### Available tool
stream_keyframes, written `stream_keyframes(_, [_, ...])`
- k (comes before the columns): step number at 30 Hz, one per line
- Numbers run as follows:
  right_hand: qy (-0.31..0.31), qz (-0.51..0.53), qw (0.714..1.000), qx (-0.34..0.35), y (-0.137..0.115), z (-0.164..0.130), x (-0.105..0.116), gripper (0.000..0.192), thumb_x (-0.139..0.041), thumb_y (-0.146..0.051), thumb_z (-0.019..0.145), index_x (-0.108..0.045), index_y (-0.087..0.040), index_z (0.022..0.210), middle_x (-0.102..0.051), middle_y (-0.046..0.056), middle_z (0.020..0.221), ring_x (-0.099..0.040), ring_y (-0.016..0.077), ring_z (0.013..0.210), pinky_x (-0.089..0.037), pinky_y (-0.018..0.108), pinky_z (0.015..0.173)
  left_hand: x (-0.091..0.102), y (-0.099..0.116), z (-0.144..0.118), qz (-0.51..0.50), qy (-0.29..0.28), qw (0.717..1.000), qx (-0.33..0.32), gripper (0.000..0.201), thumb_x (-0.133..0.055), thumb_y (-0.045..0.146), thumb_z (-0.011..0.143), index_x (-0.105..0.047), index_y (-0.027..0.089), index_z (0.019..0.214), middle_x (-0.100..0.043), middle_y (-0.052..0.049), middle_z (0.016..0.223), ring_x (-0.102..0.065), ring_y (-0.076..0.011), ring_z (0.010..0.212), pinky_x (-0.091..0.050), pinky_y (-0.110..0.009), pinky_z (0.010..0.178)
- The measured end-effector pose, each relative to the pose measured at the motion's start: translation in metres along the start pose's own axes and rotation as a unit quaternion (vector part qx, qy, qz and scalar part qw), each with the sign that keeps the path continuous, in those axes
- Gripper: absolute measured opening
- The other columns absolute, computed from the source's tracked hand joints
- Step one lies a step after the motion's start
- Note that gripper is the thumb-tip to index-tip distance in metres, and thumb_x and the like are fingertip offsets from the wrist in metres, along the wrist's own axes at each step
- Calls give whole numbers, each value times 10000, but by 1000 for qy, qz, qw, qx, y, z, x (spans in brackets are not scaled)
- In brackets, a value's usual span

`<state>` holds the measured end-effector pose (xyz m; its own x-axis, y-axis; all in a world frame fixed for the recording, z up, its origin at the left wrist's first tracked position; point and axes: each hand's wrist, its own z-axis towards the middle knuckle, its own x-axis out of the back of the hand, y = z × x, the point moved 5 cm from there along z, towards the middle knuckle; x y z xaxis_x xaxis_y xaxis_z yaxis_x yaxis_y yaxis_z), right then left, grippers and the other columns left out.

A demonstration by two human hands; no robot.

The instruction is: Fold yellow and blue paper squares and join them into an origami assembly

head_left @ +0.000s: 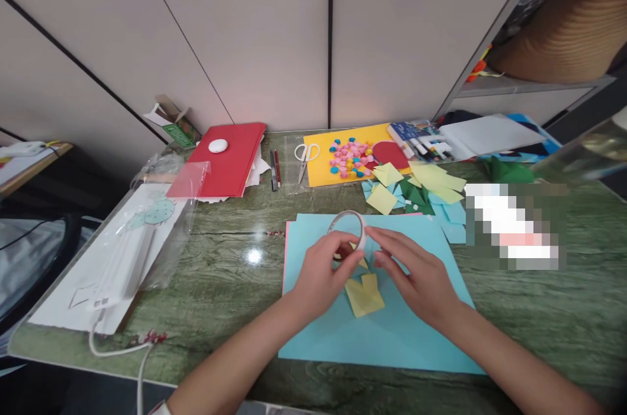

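Observation:
My left hand grips a roll of tape by its lower part, holding it on edge above a light blue sheet of paper. At the roll's right side is my right hand, its fingers bent together against the tape's outer face. Whether a loose tape end is between those fingertips is hard to see. Under the hands, a folded yellow paper piece lies on the blue sheet. More yellow paper shows behind the fingers, partly hidden.
Behind lie scissors, pink and blue balls on yellow paper, folded paper pieces and markers. A red folder stands left of them. A white power strip and its cord occupy the left side.

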<state>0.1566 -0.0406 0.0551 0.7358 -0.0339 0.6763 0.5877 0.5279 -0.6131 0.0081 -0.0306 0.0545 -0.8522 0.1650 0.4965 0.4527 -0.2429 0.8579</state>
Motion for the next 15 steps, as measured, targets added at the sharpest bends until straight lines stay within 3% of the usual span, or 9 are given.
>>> stream_keyframes(3, [11, 45, 999, -11, 0, -1, 1, 397, -459, -173, 866, -493, -299, 1240, -585, 42, 1191, -588, 190, 1019, -524, 327, 817, -1, 3, -3, 46, 18, 998, -44, 152, -484, 296, 848, -544, 185, 932, -593, -20, 758, -549, -129, 693, -448, -246, 643])
stream_keyframes(6, [-1, 114, 991, -64, 3, 2, 2, 332, -492, -199, 854, -561, -304, 1161, -606, 36, 1143, -631, 171, 886, -546, 319, 755, -1, 2, -3, 96, 27, 992, -80, 157, -481, 296, 850, -546, 176, 928, -587, -22, 730, -551, -129, 665, -454, -255, 631])
stream_keyframes(11, [1, 257, 955, -145, 11, 6, 5, 161, -538, -257, 832, -657, -255, 941, -608, 56, 1078, -628, 138, 696, -562, 301, 609, -2, 2, -5, 147, 43, 982, -113, 152, -476, 295, 854, -545, 175, 918, -589, -14, 709, -559, -119, 632, -461, -248, 612])
stream_keyframes(15, [20, 232, 961, -149, 16, 7, 9, 168, -536, -253, 835, -656, -256, 951, -594, 59, 1082, -616, 132, 680, -561, 322, 644, -3, -1, -5, 148, 44, 983, -95, 150, -482, 302, 850, -549, 185, 916, -630, -23, 760, -587, -125, 667, -476, -247, 623])
